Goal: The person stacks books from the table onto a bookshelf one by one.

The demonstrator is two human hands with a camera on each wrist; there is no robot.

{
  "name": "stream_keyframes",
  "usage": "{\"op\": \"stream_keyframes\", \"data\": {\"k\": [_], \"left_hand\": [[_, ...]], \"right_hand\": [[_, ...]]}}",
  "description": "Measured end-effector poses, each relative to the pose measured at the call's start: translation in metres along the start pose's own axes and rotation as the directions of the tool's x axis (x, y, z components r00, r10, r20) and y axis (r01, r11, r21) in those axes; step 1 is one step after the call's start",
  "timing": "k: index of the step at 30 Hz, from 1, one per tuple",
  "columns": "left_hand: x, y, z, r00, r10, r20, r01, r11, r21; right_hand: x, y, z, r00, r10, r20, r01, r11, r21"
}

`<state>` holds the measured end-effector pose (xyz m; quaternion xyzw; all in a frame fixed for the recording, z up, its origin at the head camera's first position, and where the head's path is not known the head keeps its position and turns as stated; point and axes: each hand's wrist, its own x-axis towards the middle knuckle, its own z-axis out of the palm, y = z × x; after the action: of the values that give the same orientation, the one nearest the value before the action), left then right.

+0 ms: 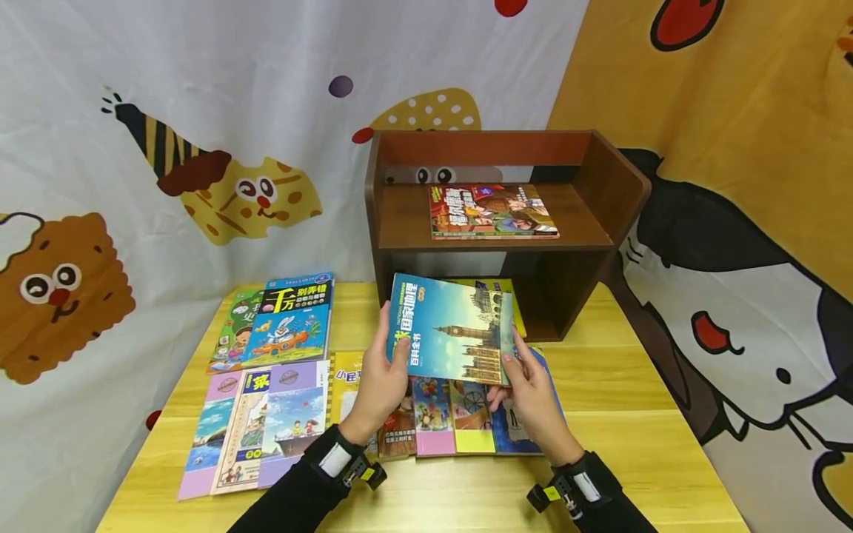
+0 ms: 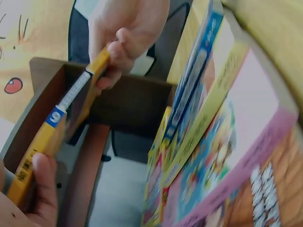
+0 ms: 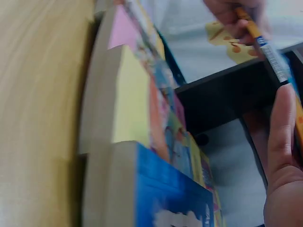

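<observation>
A thin, rectangular paperback with a blue-green cover and a pictured clock tower (image 1: 446, 326) is hovering above the table, lying sideways between both hands so that the tower is pointing left. Its yellow-orange spine (image 2: 40, 146) is showing in the left wrist view, well apart from the books below. The person's left hand (image 1: 385, 374) is gripping the left edge, thumb lying on the cover and fingers curling behind; the right hand (image 1: 532, 396) is pinching the near right corner, thumb on top, fingers bending underneath.

Just beyond, the dark brown, two-tier wooden shelf (image 1: 616, 189) is standing at the table's far side. A yellow-covered book (image 1: 519, 311) is lying in its lower bay, partly hidden by the held one, and bare board is stretching from there to the right panel. On the upper tier, a red, illustrated paperback stack (image 1: 489, 211) is resting near the front edge, leaving room on either side.

Under and in front of the hands, a row of colourful books is running from a yellow one (image 1: 348, 370) on the left to a thick blue one (image 1: 516, 437) on the right. Farther left, three lilac-and-cream books (image 1: 293, 414) are overlapping near the table's left edge, and a blue-and-black rabbit book (image 1: 286, 326) is covering part of a green one (image 1: 235, 326). To the right, the pale yellow wooden table (image 1: 633, 429) is spreading openly toward its right edge.
</observation>
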<state>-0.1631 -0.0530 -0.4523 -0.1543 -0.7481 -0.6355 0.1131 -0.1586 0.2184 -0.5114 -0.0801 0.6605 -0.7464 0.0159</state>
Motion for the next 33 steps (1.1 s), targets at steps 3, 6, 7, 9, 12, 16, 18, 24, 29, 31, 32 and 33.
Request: {"op": "stream_keyframes", "data": {"k": [3, 6, 7, 9, 12, 16, 18, 24, 29, 31, 32, 33], "left_hand": [[0.000, -0.011, 0.007, 0.997, -0.078, 0.020, 0.078, 0.997, 0.001], [0.001, -0.030, 0.012, 0.990, -0.127, 0.059, 0.125, 0.991, 0.039], [0.002, -0.036, 0.012, 0.988, -0.134, 0.072, 0.130, 0.990, 0.060], [0.005, -0.043, 0.013, 0.983, -0.154, 0.100, 0.146, 0.985, 0.090], [0.011, -0.047, 0.011, 0.978, -0.160, 0.131, 0.138, 0.977, 0.161], [0.023, -0.053, 0.013, 0.974, -0.173, 0.147, 0.137, 0.964, 0.226], [0.029, -0.057, 0.014, 0.967, -0.200, 0.160, 0.158, 0.957, 0.243], [0.047, -0.070, 0.023, 0.923, -0.318, 0.215, 0.263, 0.932, 0.248], [0.057, -0.082, 0.031, 0.873, -0.423, 0.243, 0.378, 0.901, 0.210], [0.061, -0.086, 0.034, 0.852, -0.458, 0.256, 0.423, 0.888, 0.180], [0.062, -0.088, 0.034, 0.840, -0.477, 0.259, 0.448, 0.879, 0.166], [0.062, -0.090, 0.035, 0.829, -0.492, 0.266, 0.468, 0.871, 0.152]], "right_hand": [[0.003, -0.003, -0.006, 0.998, 0.035, -0.057, -0.037, 0.998, -0.042], [0.005, -0.007, -0.011, 0.993, 0.068, -0.092, -0.075, 0.995, -0.071], [0.005, -0.007, -0.014, 0.993, 0.075, -0.096, -0.083, 0.993, -0.082], [0.006, -0.008, -0.019, 0.993, 0.078, -0.094, -0.087, 0.992, -0.095], [0.011, -0.012, -0.027, 0.994, 0.074, -0.082, -0.084, 0.989, -0.125], [0.021, -0.018, -0.037, 0.993, 0.104, -0.063, -0.113, 0.981, -0.160], [0.027, -0.020, -0.042, 0.990, 0.130, -0.061, -0.138, 0.977, -0.165], [0.050, -0.016, -0.055, 0.976, 0.202, -0.082, -0.214, 0.961, -0.174], [0.065, -0.005, -0.066, 0.957, 0.261, -0.127, -0.283, 0.939, -0.196], [0.069, -0.001, -0.070, 0.948, 0.287, -0.138, -0.311, 0.929, -0.202], [0.070, 0.001, -0.072, 0.944, 0.299, -0.139, -0.322, 0.925, -0.200], [0.071, 0.003, -0.073, 0.942, 0.308, -0.134, -0.331, 0.921, -0.206]]}}
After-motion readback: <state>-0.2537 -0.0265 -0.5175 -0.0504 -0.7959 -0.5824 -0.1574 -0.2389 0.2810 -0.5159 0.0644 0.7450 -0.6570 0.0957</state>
